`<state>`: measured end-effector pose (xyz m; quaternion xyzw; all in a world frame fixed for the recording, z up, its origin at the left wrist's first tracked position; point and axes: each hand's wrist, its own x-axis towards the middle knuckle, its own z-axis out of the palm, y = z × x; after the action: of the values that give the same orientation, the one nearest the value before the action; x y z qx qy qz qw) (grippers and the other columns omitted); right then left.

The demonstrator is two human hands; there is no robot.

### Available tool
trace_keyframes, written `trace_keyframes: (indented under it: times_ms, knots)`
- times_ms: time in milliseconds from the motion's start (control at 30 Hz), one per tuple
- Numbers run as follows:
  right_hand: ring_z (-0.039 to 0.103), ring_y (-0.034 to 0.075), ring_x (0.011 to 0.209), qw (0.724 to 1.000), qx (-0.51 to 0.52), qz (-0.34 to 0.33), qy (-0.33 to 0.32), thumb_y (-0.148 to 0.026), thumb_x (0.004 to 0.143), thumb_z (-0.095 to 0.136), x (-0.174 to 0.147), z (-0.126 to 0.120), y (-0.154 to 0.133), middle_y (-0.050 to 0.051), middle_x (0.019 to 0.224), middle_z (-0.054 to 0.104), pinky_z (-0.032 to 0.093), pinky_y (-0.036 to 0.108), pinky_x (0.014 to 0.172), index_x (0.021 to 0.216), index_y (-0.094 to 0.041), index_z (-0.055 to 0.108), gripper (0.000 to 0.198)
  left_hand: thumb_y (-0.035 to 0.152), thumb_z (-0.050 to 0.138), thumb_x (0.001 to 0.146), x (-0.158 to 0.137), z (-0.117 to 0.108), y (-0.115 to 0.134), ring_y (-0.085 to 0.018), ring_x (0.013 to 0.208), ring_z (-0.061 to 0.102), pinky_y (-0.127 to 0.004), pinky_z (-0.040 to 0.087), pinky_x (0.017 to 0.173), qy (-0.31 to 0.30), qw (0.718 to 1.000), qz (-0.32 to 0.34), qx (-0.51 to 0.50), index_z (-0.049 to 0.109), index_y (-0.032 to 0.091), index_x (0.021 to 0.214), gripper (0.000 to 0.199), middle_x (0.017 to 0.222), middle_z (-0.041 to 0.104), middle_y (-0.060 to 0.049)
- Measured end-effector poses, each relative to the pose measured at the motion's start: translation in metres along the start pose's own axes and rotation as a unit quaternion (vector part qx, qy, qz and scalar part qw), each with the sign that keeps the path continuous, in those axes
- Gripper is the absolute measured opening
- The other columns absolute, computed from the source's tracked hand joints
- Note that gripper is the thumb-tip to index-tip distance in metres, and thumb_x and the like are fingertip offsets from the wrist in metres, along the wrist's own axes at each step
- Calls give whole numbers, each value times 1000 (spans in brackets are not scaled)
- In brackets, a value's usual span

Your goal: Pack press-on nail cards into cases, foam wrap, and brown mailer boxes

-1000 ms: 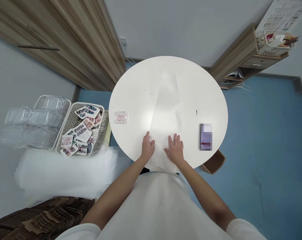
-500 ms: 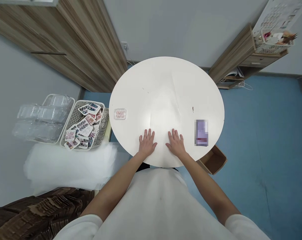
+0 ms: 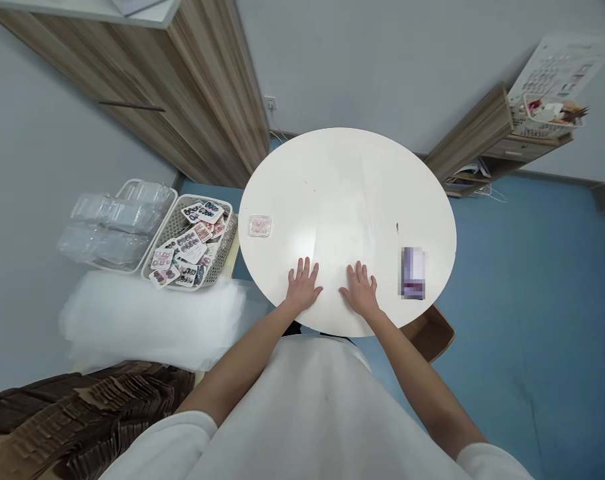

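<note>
My left hand (image 3: 303,288) lies flat on the near part of a white oval-looking table (image 3: 339,173), fingers spread and holding nothing. To its right, my right hand (image 3: 361,291) rests palm down in the same way, also empty. A small clear case with pink pieces inside (image 3: 259,226), which look like press-on nails, lies at the table's left edge, beyond my left hand. Right of my right hand is a purple box-like item (image 3: 413,273), blurred by pixelation. Neither hand touches these two items.
On the left stand a white basket of nail cards (image 3: 225,250) and another basket holding clear plastic packs (image 3: 127,217). White sheets (image 3: 157,320) and stacked brown cardboard (image 3: 127,413) lie nearer. An open cardboard box (image 3: 429,335) is below the table's right side. Wooden cabinets (image 3: 202,100) stand behind.
The whole view has shifted and turned slightly, so the table and baskets sit farther right in the picture. Both hands stay flat on the table in about the same place.
</note>
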<state>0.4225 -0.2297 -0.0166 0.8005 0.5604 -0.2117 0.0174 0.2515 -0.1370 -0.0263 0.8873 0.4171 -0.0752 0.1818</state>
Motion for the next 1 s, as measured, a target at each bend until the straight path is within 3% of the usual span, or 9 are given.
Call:
trace_keyframes:
  times_ms: [133,267,400,467,567,667,833,1000]
  knots:
    - [6,27,134,997,65,-15,35,-39,83,37,23,-12,-35,11,147,8,17,50,101,137,-19,17,61,45,39,81,-1,-16,-41,-30,133,2,-53,16,101,62,992,-62,-86,18,18,137,66,146,9,-15]
    - [18,23,132,980,192,-54,-2,-38,81,41,66,-22,-93,10,145,18,25,43,102,135,-18,23,61,45,42,80,9,-41,-109,-29,133,6,-51,18,103,131,950,-174,-223,13,16,138,71,146,8,-16]
    - [27,21,129,939,337,-58,-44,-39,76,49,107,-25,-151,7,141,29,28,38,103,132,-21,31,62,37,47,78,30,-61,-163,-24,134,9,-40,12,109,154,911,-196,-329,15,13,137,71,146,12,-13]
    - [32,21,126,899,430,-48,-68,-36,74,52,123,-25,-174,7,139,32,33,36,101,132,-20,31,64,31,47,78,43,-66,-177,-23,134,11,-38,10,110,147,899,-197,-362,15,14,137,70,145,14,-10]
    - [33,20,126,834,544,-16,-91,-31,73,53,143,-23,-201,6,139,33,34,35,100,132,-20,30,65,24,42,79,58,-65,-186,-21,131,21,-37,17,109,127,869,-212,-430,15,14,138,65,144,20,-9]
    - [33,20,126,796,596,21,-101,-26,71,53,155,-21,-215,5,139,34,34,35,100,133,-20,29,66,21,37,80,67,-59,-189,-20,129,28,-35,22,107,114,842,-218,-480,19,12,137,60,141,27,-10]
    - [35,20,124,787,610,31,-91,-20,68,53,155,-22,-213,3,136,39,35,34,99,131,-19,34,65,19,38,79,66,-54,-185,-19,126,32,-32,26,105,137,819,-214,-515,29,15,133,55,138,35,-8]
    - [38,19,122,802,596,25,-45,-21,69,51,128,-34,-176,2,134,40,37,36,98,128,-23,38,61,22,36,80,54,-55,-150,-19,124,36,-31,32,101,134,805,-156,-557,31,16,131,52,136,38,-7]
